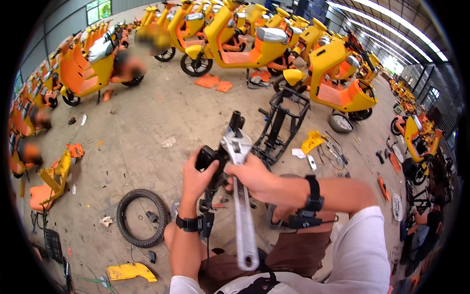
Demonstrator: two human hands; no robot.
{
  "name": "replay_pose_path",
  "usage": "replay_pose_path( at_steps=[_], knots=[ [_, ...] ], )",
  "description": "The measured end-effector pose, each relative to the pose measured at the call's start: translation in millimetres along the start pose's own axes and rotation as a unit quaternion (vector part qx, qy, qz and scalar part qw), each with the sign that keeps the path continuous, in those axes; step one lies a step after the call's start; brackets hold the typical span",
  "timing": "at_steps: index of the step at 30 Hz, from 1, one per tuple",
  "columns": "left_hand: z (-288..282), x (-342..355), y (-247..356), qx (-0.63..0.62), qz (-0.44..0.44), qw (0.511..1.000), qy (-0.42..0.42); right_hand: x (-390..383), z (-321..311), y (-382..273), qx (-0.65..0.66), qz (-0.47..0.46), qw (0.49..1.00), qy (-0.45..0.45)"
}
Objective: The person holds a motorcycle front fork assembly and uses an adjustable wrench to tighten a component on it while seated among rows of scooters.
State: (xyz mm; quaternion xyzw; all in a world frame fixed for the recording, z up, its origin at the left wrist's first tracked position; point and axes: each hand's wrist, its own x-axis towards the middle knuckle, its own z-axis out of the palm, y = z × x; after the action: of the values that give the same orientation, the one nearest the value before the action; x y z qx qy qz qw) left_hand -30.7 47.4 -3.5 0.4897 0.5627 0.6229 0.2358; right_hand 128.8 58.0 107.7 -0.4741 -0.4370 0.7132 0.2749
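Observation:
A large silver adjustable wrench (pixel 243 215) lies across the middle, its jaws at the upper end against a black scooter part (pixel 236 121). The long handle points back toward my lap. My right hand (pixel 253 175) is closed around the wrench just below its head. To its left, my left hand (pixel 197 172) grips the same black part, thumb on top and fingers wrapped behind. Short black tubes rise from that part beyond the wrench head. Whether the jaws sit tight on it I cannot tell.
A bare black scooter frame (pixel 281 125) lies just ahead. On the left are a loose tire (pixel 142 218) and a yellow panel (pixel 131 272). A wheel (pixel 340 123) and coiled cables (pixel 334 153) lie to the right. Rows of yellow scooters (pixel 240 49) stand beyond. Another person (pixel 422 228) is at far right.

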Motion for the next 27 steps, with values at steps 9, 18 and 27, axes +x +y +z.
replay_pose_path(
  at_steps=[9, 18, 27],
  knots=[
    [55.9, -61.9, 41.8, -0.039, 0.113, 0.988, 0.102, -15.3, -65.9, 26.0, -0.015, -0.205, 0.978, -0.031],
    [89.5, -116.5, 33.5, -0.333, -0.332, 0.827, -0.309, 11.4, -84.3, 42.7, 0.032, -0.236, 0.964, -0.119],
    [97.1, -120.8, 33.9, 0.029, -0.138, 0.986, -0.092, 15.5, -106.9, 42.9, 0.0, -0.146, 0.97, -0.196]
  ],
)
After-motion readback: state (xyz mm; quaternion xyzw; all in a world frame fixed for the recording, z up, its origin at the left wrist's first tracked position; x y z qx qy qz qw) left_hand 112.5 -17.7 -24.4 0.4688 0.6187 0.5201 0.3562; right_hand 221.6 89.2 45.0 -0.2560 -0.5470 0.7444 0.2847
